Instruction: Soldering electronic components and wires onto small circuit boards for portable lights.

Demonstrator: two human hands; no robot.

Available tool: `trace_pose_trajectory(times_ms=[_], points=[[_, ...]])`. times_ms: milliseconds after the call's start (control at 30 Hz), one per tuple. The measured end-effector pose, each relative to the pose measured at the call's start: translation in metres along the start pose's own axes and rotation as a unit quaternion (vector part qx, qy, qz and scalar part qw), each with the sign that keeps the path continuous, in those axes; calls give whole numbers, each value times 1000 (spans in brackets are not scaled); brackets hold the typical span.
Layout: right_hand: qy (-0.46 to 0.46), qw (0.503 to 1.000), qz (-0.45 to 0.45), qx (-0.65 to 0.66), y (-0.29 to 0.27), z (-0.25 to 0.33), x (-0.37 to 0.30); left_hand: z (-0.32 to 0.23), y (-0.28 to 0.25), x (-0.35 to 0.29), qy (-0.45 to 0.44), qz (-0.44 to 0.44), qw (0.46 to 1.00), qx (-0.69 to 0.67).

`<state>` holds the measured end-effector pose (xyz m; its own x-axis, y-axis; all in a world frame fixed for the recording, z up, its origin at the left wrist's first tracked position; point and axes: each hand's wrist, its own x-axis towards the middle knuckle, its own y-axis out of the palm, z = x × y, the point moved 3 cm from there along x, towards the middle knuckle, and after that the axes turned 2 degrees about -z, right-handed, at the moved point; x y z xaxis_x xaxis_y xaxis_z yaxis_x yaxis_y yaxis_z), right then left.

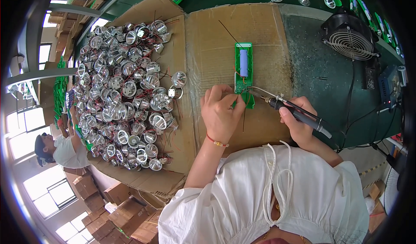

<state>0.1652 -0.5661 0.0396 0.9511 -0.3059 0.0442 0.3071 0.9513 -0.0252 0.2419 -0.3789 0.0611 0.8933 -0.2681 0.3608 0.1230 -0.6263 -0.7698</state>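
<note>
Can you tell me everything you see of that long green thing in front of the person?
The green case is a narrow, plastic-looking shell, open on top. A blue cylinder lies lengthwise inside, with thin wires and small parts at its near end. The case lies on brown cardboard, its long side running away from the person. The left hand is at its near end, partly hiding it; whether the tool in the right hand touches it is unclear.

On the dark green counter (310,49), brown cardboard (212,40) beneath heaped reflectors (113,98) and a green case (238,68), with a black fan (352,44) and blue box (391,88) at right.
</note>
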Motion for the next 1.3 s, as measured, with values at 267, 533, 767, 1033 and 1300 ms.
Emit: trace_pose_trajectory(times_ms=[267,533,767,1033,1300], points=[[1,1000,3,-8,0,2,1,-3,-2,5,0,-6,1000,23],[-2,1000,-10,3,-1,1,2,-2,2,7,-51,14,999,-11],[0,1000,-8,-5,0,-1,2,0,4,5,-36,0,999,-28],[-1,1000,-14,-9,0,-1,2,-5,0,4,-89,-11,995,-46],[-13,1000,-15,-13,-3,1,2,-6,-2,3,-88,5,995,-35]])
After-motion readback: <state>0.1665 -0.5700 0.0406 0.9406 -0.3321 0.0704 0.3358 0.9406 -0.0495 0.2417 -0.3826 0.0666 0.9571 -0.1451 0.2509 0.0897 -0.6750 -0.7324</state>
